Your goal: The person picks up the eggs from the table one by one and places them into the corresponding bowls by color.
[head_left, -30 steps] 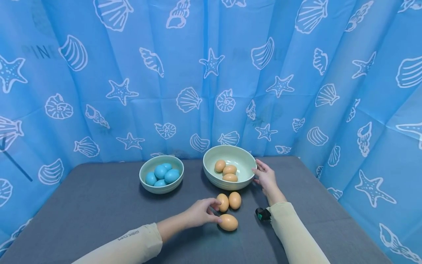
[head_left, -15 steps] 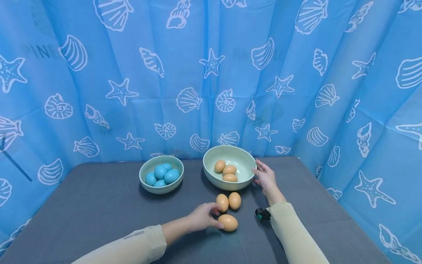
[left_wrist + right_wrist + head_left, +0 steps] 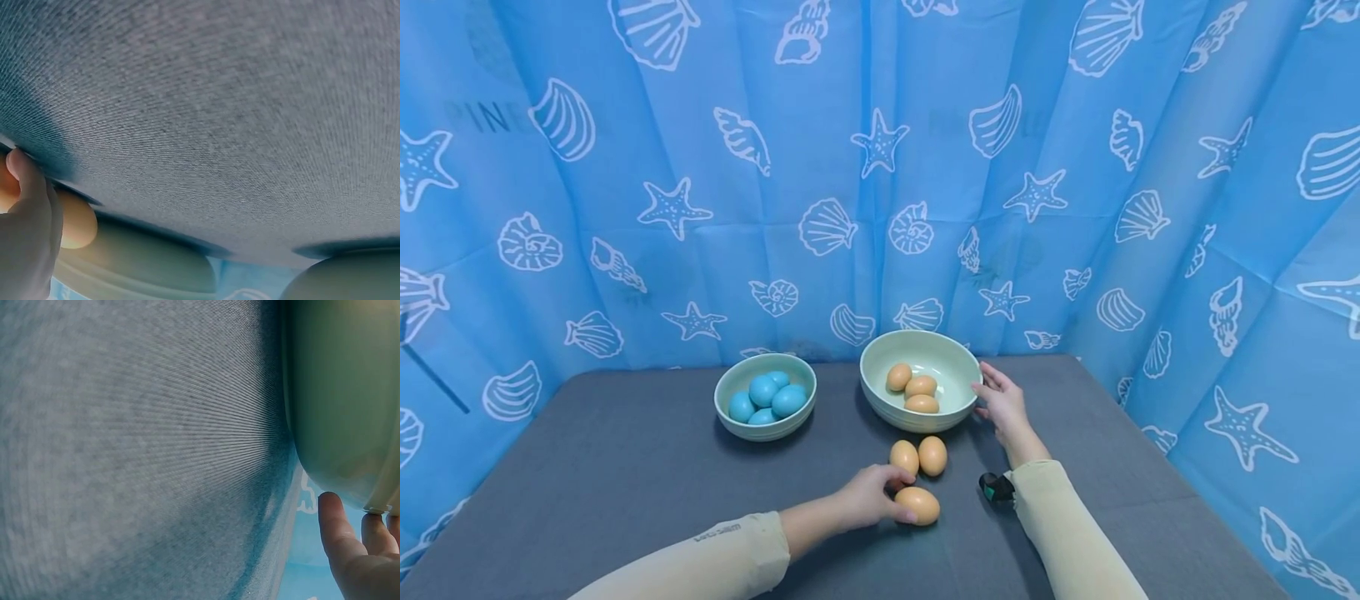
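Observation:
My left hand (image 3: 872, 497) pinches a brown egg (image 3: 919, 506) on the table, with the thumb in front and fingers over its far side. In the left wrist view, the left hand (image 3: 30, 231) enters at lower left beside a brown egg (image 3: 78, 220). Just beyond stand two more brown eggs, one left (image 3: 904, 457) and one right (image 3: 933, 456). The larger pale green bowl (image 3: 880, 400) contains three brown eggs (image 3: 921, 386). My right hand (image 3: 1006, 408) touches its right rim. In the right wrist view, fingertips (image 3: 373, 525) meet the bowl's outer wall (image 3: 344, 394), fairly straight.
A smaller pale green bowl (image 3: 765, 433) with several blue eggs (image 3: 763, 390) stands at left. Dark grey cloth (image 3: 640, 467) covers the table. A blue shell-patterned curtain (image 3: 820, 167) hangs behind and at right. A black strap (image 3: 997, 487) hangs at my right sleeve.
My left hand has moved slightly right, from the front egg's left side to around it, thumb now overlapping its front. The right hand stays at the bowl's rim.

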Motion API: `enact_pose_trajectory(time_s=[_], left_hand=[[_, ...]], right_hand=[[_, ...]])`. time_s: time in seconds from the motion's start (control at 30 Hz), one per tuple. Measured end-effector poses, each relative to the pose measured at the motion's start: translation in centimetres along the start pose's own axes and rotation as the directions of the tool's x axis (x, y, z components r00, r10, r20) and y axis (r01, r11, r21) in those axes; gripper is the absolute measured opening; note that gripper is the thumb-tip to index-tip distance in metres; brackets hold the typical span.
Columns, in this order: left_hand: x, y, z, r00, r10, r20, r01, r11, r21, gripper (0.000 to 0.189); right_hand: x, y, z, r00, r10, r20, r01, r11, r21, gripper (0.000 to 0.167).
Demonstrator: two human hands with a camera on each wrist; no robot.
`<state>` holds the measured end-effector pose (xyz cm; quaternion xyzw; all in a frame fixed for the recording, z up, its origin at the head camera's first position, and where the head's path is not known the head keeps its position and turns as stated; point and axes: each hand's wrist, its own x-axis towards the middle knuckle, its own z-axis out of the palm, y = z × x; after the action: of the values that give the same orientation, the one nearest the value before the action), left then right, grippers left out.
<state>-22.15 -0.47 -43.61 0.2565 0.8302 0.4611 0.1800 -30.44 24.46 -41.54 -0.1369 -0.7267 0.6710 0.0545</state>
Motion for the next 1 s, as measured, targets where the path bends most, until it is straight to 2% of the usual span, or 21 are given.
enact_pose_trajectory(time_s=[0.27,0.4,0.63,1.0], left_hand=[[0.1,-0.1,0.3,1.000,0.003,0.001,-0.003,1.000,0.005,0.034],[0.0,-0.1,0.2,1.000,0.002,0.006,-0.001,1.000,-0.031,0.032],[-0.5,-0.3,0.1,0.999,-0.043,0.032,0.047,0.989,-0.139,0.032],[-1.1,-0.4,-0.4,0.999,-0.034,0.023,0.038,0.975,-0.220,0.033]], right_hand=[[0.0,0.0,0.1,1.000,0.001,-0.005,-0.001,1.000,0.004,0.053],[0.1,0.1,0.0,1.000,0.000,-0.004,0.000,1.000,0.003,0.053],[0.2,0.1,0.0,1.000,0.002,0.004,-0.002,1.000,0.006,0.053],[0.2,0.0,0.0,1.000,0.007,-0.004,-0.007,1.000,0.001,0.053]])
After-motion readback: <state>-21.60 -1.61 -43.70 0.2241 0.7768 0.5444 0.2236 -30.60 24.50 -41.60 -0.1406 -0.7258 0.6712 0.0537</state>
